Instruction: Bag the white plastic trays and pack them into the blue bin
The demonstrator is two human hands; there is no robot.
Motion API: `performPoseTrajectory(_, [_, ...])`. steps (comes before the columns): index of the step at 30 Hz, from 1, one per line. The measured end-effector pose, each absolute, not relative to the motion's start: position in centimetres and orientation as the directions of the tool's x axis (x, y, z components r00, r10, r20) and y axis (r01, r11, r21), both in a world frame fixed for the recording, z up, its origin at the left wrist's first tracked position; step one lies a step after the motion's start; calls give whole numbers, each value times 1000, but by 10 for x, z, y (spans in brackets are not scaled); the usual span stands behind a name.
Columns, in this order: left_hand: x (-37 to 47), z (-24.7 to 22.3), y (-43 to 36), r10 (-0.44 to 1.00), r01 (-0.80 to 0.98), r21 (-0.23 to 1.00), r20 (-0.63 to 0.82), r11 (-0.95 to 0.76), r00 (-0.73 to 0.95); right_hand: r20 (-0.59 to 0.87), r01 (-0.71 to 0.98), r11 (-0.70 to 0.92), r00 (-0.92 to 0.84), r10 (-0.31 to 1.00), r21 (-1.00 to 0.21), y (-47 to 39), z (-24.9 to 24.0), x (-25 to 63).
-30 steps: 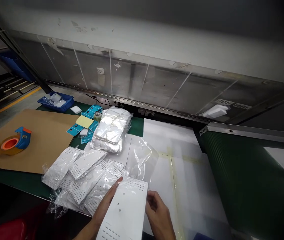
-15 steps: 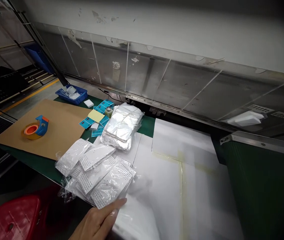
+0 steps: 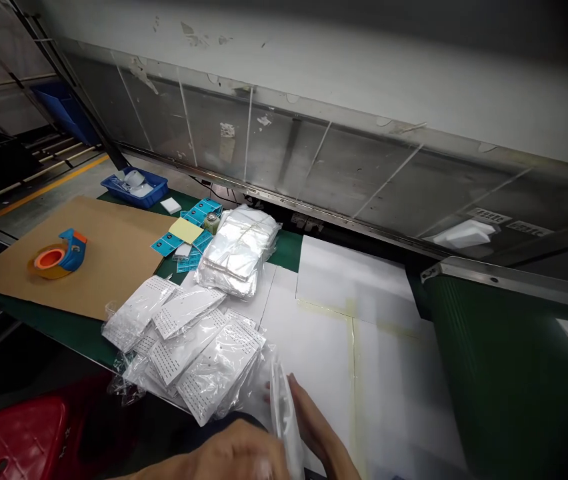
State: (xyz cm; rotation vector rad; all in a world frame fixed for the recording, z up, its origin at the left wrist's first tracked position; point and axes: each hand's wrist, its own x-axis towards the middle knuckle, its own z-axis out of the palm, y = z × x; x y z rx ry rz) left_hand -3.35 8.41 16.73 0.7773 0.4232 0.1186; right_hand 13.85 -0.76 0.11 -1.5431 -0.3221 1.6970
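A clear plastic bag with something white in it (image 3: 287, 417) stands on edge at the bottom centre, between my two hands. My right hand (image 3: 317, 427) is wrapped round its far side; fingertips show left of the bag and the thumb on the right. My left hand (image 3: 244, 450) is curled against the bag's near lower side, its fingertips blurred and partly cut off by the frame. Just left lies a loose pile of bagged white cards (image 3: 219, 367) with rows of small dark print. Behind the pile is a tied stack of clear plastic bags (image 3: 241, 247).
White sheets joined with yellowed tape (image 3: 324, 373) cover the bench. Brown cardboard (image 3: 109, 267) at left bears a tape dispenser (image 3: 67, 257). Farther back are blue printed cards (image 3: 167, 244), a small jar (image 3: 211, 222) and a blue tray (image 3: 151, 197). A green belt (image 3: 504, 373) lies right, a red stool (image 3: 19, 440) lower left.
The bag has turned from lying flat to standing on edge. My right hand has come into view round it, and my left hand has shifted right and down. The view has turned slightly right.
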Motion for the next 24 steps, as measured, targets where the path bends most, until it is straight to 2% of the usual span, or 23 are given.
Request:
performPoseTrajectory(3, [-49,154,86,356,-147,492,-363,858,861,-621,-383,-615,-125,773,-689,15,0,130])
performPoseTrajectory(5, [-71,142,92,464,-283,417,-438,863,770,-582,-347,-586,-127,803,-732,22,7,134])
performPoseTrajectory(6, [-83,134,96,533,-349,420,-492,838,688,-571,-317,-576,-120,812,-753,26,11,139])
performPoseTrajectory(8, [-107,116,101,657,-406,516,-601,754,455,-561,-227,-571,-110,820,-789,39,18,151])
performPoseTrajectory(9, [-117,104,101,698,-374,591,-638,715,326,-563,-165,-572,-105,820,-803,48,20,156])
performPoseTrajectory(12, [-131,64,95,766,-148,756,-643,637,13,-584,69,-580,-98,805,-811,85,16,159])
performPoseTrajectory(13, [-131,50,91,764,-104,765,-642,635,-58,-596,155,-580,-93,797,-800,98,12,156])
performPoseTrajectory(15, [-128,26,80,725,-142,744,-669,653,-167,-624,323,-574,-71,778,-753,120,1,143])
performPoseTrajectory(20, [-123,-2,58,578,-267,634,-773,726,-263,-636,619,-508,18,771,-598,138,-18,110])
performPoseTrajectory(22, [-123,-8,55,466,-352,512,-859,783,-214,-639,659,-486,11,769,-574,135,-17,103])
performPoseTrajectory(24, [-121,-16,56,419,-452,408,-904,793,-79,-653,667,-480,-13,757,-569,130,-12,99])
